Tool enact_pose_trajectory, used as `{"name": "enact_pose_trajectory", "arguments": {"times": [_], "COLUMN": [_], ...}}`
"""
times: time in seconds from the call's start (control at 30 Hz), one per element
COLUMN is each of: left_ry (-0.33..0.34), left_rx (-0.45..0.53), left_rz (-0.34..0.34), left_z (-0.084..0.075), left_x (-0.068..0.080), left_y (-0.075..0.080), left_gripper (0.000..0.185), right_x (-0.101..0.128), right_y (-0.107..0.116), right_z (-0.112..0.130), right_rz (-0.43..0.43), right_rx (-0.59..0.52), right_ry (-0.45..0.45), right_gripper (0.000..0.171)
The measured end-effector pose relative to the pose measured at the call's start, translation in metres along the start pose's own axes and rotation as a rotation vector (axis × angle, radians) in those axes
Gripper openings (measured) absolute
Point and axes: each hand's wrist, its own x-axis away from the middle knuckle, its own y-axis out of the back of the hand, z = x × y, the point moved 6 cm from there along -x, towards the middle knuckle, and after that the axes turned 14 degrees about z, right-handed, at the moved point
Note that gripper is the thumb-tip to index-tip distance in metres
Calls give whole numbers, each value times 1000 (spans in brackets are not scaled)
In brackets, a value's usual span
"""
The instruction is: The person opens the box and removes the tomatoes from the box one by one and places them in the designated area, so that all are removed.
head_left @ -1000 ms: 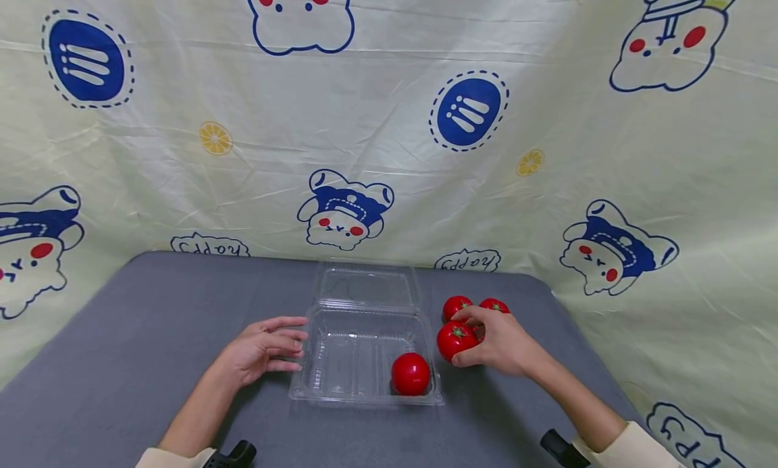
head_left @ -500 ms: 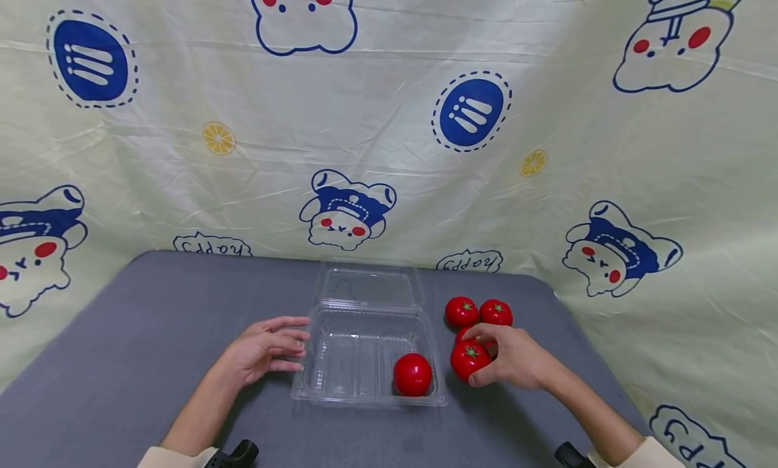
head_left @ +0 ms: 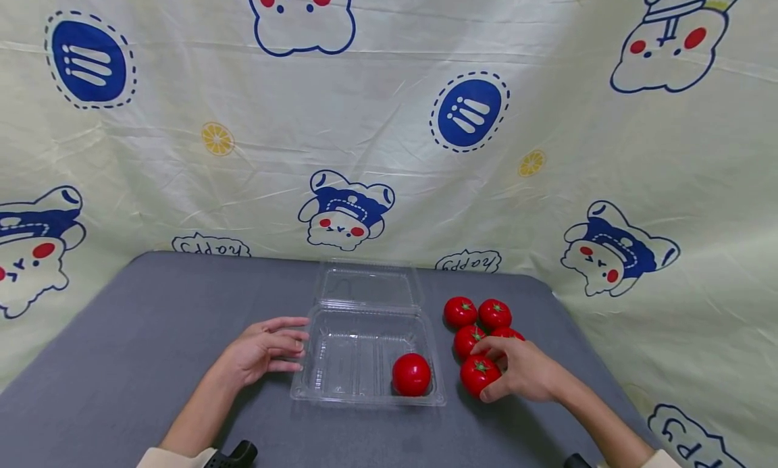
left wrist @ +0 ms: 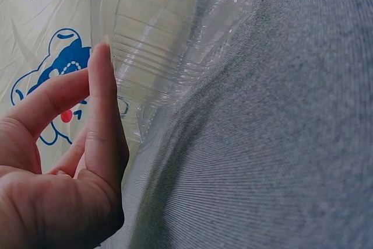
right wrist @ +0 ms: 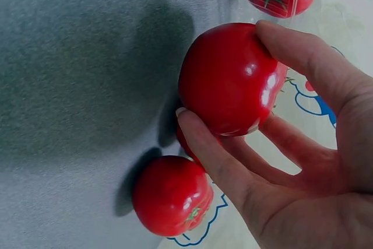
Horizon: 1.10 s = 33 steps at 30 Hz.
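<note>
My right hand (head_left: 525, 373) pinches a shiny red tomato (head_left: 480, 375) between thumb and fingers, right of a clear plastic clamshell box (head_left: 340, 398). The right wrist view shows this tomato (right wrist: 224, 80) large, with a shadow on the cloth beside it. One tomato (head_left: 411, 374) lies in the box's front right corner. Behind my right hand sit several more, including a tomato (head_left: 460, 313), a second tomato (head_left: 495, 314) and a partly covered tomato (head_left: 469, 341). My left hand (head_left: 261, 351) has its fingers extended against or just beside the box's left wall; contact is hard to tell.
The box's lid (head_left: 367, 284) lies folded back toward the rear. A grey cloth (head_left: 164, 333) covers the table. A pale printed curtain (head_left: 389, 130) hangs behind it and along both sides.
My right hand has moved nearer to me and to the right with the tomato, uncovering more of the tomatoes behind. My left hand and the box have stayed in place.
</note>
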Motion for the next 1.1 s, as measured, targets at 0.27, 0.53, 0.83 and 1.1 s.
{"name": "enact_pose_trajectory", "arguments": {"times": [0.27,0.53,0.83,1.1], "left_ry": [1,2,2,1], "left_rx": [2,13,14,13], "left_rz": [8,2,9,10], "left_z": [1,0,0,0], "left_x": [2,2,1,1], "left_y": [1,2,2,1], "left_gripper": [59,59,58,59], "right_x": [1,0,1,0], "right_y": [-2,-6,-8,-8], "right_z": [-8,-14,-17,-18], "right_rz": [-1,26,29,39], "right_rx": [-43,-90,-102,-117], "right_ry": [-40,-63,-56,-61], "right_gripper": [58,60,58,59]}}
